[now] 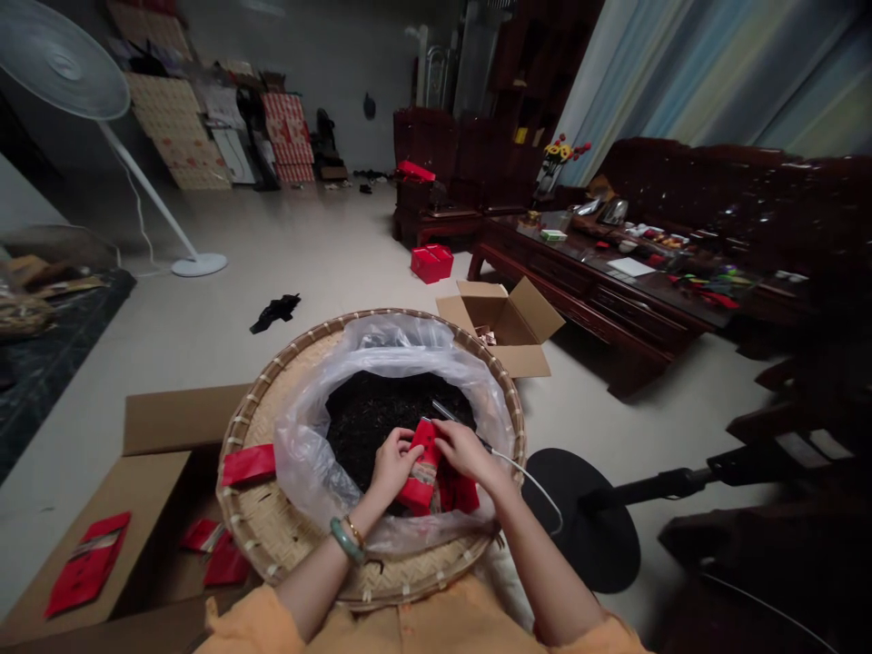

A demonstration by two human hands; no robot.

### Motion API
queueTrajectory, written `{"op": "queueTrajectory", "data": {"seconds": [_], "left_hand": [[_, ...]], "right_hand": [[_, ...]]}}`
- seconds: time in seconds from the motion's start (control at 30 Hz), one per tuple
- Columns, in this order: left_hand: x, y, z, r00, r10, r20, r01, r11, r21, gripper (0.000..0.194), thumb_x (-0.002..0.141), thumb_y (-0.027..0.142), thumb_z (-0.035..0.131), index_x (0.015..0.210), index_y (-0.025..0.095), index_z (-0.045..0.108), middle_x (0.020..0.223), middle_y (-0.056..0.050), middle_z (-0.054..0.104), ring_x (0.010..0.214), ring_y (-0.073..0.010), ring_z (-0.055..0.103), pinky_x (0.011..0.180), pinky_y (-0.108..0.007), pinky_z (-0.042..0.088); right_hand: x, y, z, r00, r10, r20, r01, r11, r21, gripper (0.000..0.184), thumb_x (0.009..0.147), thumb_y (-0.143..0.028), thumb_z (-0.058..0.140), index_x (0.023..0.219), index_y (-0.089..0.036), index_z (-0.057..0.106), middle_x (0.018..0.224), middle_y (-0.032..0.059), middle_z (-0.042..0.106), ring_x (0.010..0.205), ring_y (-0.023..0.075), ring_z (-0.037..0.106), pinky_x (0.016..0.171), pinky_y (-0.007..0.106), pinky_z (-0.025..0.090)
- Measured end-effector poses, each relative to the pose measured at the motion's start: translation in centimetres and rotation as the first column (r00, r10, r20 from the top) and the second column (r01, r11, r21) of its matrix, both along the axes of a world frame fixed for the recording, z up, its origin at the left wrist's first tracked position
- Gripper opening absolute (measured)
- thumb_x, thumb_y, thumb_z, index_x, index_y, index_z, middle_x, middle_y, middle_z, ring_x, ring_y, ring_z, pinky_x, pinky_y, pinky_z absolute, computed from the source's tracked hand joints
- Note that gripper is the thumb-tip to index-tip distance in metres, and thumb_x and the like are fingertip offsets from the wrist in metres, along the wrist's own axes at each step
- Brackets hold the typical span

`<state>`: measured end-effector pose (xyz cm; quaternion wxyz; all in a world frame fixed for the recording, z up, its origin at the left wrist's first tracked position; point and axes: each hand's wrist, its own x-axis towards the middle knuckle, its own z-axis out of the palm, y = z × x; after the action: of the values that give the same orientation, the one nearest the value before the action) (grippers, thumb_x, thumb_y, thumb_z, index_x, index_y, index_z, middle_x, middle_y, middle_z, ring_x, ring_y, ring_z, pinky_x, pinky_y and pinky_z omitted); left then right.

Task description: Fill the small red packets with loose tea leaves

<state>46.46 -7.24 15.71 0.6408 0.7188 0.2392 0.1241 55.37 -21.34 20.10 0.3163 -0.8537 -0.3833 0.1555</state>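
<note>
A round woven bamboo tray [272, 527] rests in front of me, holding a clear plastic bag [306, 427] full of dark loose tea leaves [381, 409]. My left hand [391, 463] and my right hand [460, 450] are both closed on a small red packet [422, 472], held over the tea near the bag's front edge. More red packets [460, 495] lie under my right hand. A thin metal tool [450, 413] sticks out of the tea just behind my right hand. Another red packet [249, 463] lies on the tray, left of the bag.
An open cardboard box [136, 518] at my left holds red packets [88, 563]. Another open box [508, 322] sits behind the tray. A black stand base [592, 522] is at right, a white fan [197, 263] at far left, a dark wooden table [613, 282] at right.
</note>
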Motion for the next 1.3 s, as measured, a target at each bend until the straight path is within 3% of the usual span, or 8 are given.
{"op": "queueTrajectory", "data": {"seconds": [0.17,0.37,0.63,0.77,0.97,1.1,1.2,1.3], "left_hand": [[-0.4,-0.6,-0.6,1.000,0.001,0.018,0.000,0.998,-0.059,0.022,0.062,0.026,0.066,0.081,0.019,0.058,0.060,0.001,0.064,0.057,-0.0152,0.060,0.055,-0.022,0.042],[-0.2,-0.8,-0.6,0.998,-0.059,-0.013,0.059,0.998,-0.030,0.019,0.061,0.022,0.066,0.078,0.018,0.058,0.070,-0.003,0.067,0.065,-0.0172,0.062,0.059,-0.024,0.045],[-0.8,-1.0,2.0,0.996,-0.090,-0.001,0.086,0.944,0.319,0.018,0.071,0.033,0.061,0.082,0.021,0.070,0.082,-0.007,0.070,0.076,-0.0215,0.062,0.074,-0.030,0.046],[-0.6,-0.4,3.3,0.994,-0.107,0.033,0.100,0.979,0.176,0.027,0.076,0.036,0.053,0.085,0.017,0.070,0.080,-0.006,0.072,0.068,-0.0200,0.065,0.067,-0.028,0.048],[-0.7,0.8,3.8,0.997,0.005,0.072,-0.009,0.998,0.055,0.029,0.070,0.038,0.057,0.078,0.012,0.069,0.074,-0.008,0.071,0.065,-0.0202,0.064,0.061,-0.028,0.049],[-1.2,1.4,3.7,0.998,0.002,0.060,-0.005,0.999,0.050,0.029,0.072,0.036,0.056,0.079,0.011,0.069,0.075,-0.009,0.071,0.066,-0.0204,0.064,0.061,-0.028,0.048],[-1.6,1.7,3.8,0.998,-0.035,0.043,0.026,0.982,0.188,0.025,0.074,0.034,0.055,0.080,0.014,0.070,0.076,-0.007,0.072,0.069,-0.0202,0.065,0.066,-0.027,0.048],[-1.8,2.2,3.9,0.997,-0.078,0.026,0.067,0.951,0.303,0.022,0.076,0.032,0.055,0.082,0.018,0.071,0.079,-0.005,0.073,0.072,-0.0200,0.065,0.070,-0.027,0.047]], "right_hand": [[-2.1,0.0,-0.9,0.988,-0.061,0.143,0.065,0.998,-0.023,0.046,0.085,-0.014,0.043,0.131,-0.013,0.046,0.129,0.0148,0.052,0.117,0.0227,0.048,0.099,0.035,0.037],[-2.7,-0.5,-0.8,0.963,-0.177,0.203,0.194,0.979,-0.069,0.032,0.088,-0.024,0.047,0.117,-0.024,0.060,0.116,0.0118,0.060,0.107,0.0244,0.053,0.088,0.035,0.043],[-1.2,-1.1,-0.2,0.973,-0.197,-0.119,0.224,0.933,0.282,0.019,0.081,-0.019,0.053,0.089,-0.018,0.070,0.087,0.0061,0.068,0.080,0.0179,0.062,0.075,0.028,0.048],[-1.1,-0.3,0.3,0.975,-0.191,0.116,0.139,0.925,0.353,0.031,0.085,-0.021,0.049,0.113,-0.020,0.062,0.092,0.0080,0.063,0.083,0.0191,0.058,0.075,0.032,0.049],[-2.4,1.7,-0.3,0.856,-0.163,0.491,-0.017,0.940,0.342,0.041,0.089,-0.017,0.041,0.129,-0.021,0.049,0.116,0.0140,0.054,0.109,0.0242,0.046,0.090,0.042,0.045],[-2.4,2.6,0.1,0.852,-0.184,0.491,0.006,0.940,0.342,0.029,0.088,-0.020,0.045,0.114,-0.021,0.059,0.108,0.0118,0.055,0.104,0.0236,0.047,0.086,0.041,0.045],[-1.8,3.0,1.2,0.910,-0.201,0.363,0.086,0.948,0.308,0.012,0.083,-0.025,0.057,0.091,-0.019,0.064,0.089,0.0081,0.056,0.088,0.0209,0.050,0.075,0.035,0.046],[-1.0,3.1,2.3,0.957,-0.080,0.279,0.014,0.973,0.231,0.008,0.078,-0.022,0.063,0.072,-0.018,0.059,0.076,0.0042,0.056,0.078,0.0186,0.049,0.068,0.030,0.042]]}}
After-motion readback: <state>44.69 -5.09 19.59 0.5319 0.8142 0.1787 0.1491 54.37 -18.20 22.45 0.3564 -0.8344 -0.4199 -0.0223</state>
